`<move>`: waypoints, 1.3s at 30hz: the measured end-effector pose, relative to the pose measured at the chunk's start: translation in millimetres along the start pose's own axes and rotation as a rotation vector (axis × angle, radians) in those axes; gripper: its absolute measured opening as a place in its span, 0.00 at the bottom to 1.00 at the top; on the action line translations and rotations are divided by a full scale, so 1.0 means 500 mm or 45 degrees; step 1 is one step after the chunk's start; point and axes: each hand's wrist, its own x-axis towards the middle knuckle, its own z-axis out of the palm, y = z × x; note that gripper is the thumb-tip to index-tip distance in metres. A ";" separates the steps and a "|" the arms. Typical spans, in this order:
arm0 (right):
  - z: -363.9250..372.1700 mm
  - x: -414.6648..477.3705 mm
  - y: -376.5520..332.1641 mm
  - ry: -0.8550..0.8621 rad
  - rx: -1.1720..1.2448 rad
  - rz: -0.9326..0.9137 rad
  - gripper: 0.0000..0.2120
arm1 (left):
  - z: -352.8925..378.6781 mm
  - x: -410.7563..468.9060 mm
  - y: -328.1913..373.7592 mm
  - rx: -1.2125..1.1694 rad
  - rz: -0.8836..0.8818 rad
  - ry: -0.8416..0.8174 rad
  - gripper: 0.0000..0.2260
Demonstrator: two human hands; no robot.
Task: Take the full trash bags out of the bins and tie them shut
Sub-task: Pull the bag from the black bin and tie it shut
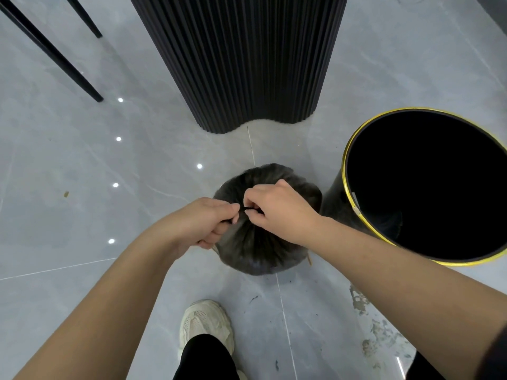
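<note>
Full trash bag (pixel 260 248) beside black bin (pixel 333 197)

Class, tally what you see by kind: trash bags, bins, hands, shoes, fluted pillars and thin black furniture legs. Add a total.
Trash bag: 1
Gold-rimmed bin: 1
Hands: 2, left hand and right hand, both gripping the bag's top
Shoe: 1
Fluted black pillar: 1
Thin black furniture legs: 2
Total: 8
</note>
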 end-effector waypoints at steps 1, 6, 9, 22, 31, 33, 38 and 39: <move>0.002 0.001 0.000 0.012 0.028 0.024 0.04 | 0.001 0.002 -0.002 -0.063 -0.028 0.017 0.15; 0.013 -0.007 0.000 0.179 0.087 0.115 0.05 | 0.001 0.024 -0.030 -0.516 -0.234 0.025 0.18; 0.024 -0.013 -0.001 0.175 0.112 0.212 0.05 | 0.008 0.031 -0.041 -0.660 -0.307 -0.058 0.17; 0.010 -0.002 -0.013 0.214 1.458 1.272 0.07 | 0.136 0.083 -0.144 1.167 0.541 0.724 0.09; -0.013 -0.011 -0.001 -0.041 0.996 0.970 0.06 | 0.123 0.097 -0.138 1.227 0.649 0.772 0.13; -0.011 -0.022 0.014 -0.081 0.404 0.642 0.08 | 0.102 0.085 -0.126 1.019 0.588 0.867 0.13; 0.003 -0.046 0.046 -0.098 -0.181 0.143 0.08 | 0.052 0.097 -0.087 0.200 0.426 0.813 0.08; 0.007 -0.051 0.051 -0.084 -0.202 0.061 0.07 | 0.047 0.105 -0.079 0.084 0.392 0.775 0.08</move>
